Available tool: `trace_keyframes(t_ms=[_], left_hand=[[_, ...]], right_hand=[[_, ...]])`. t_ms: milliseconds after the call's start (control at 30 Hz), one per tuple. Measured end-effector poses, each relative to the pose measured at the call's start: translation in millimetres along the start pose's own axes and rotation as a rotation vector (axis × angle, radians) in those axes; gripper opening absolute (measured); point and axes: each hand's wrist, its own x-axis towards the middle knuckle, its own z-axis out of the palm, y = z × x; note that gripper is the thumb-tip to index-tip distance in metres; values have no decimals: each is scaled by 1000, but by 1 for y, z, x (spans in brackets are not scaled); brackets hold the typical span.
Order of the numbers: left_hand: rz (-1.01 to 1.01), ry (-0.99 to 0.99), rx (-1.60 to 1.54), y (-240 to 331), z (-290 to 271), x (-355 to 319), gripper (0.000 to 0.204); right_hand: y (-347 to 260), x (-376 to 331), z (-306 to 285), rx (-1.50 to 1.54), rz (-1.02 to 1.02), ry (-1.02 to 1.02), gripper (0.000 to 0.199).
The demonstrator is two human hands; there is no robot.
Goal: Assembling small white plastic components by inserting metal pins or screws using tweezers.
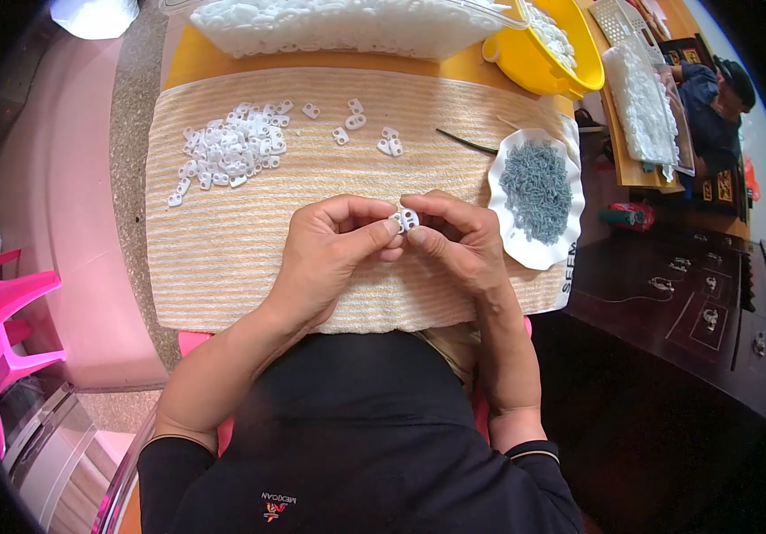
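Observation:
Over the striped towel, my two hands meet at a small white plastic cord lock point(409, 219) with two round holes. My left hand point(329, 249) pinches its left side between thumb and forefinger. Closed on the right side is my right hand point(458, 236), thumb below and fingers above. Fingertips hide part of the piece, so I cannot tell whether it is one part or two. A heap of similar white pieces point(236, 147) lies at the far left of the towel, with a few loose ones point(390, 142) beyond my hands. Small grey springs point(539, 191) fill a wavy-rimmed white plate point(534, 258) on the right.
The striped towel point(222, 276) covers the tabletop. A clear bin point(312, 31) of white pieces and a yellow basin point(547, 71) stand along the far edge. A thin black strip point(467, 141) lies beside the plate. Pink stools point(9, 311) are at left; another person point(712, 107) sits far right.

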Motion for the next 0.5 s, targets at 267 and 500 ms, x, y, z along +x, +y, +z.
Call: trace_keyframes(t_ms=[267, 500], left_hand=[[10, 8, -38, -1, 3, -2, 16], [-19, -6, -94, -3, 2, -3, 17]], right_hand=[[2, -2, 2, 30, -7, 10, 28], [0, -5, 2, 71, 30, 12, 31]])
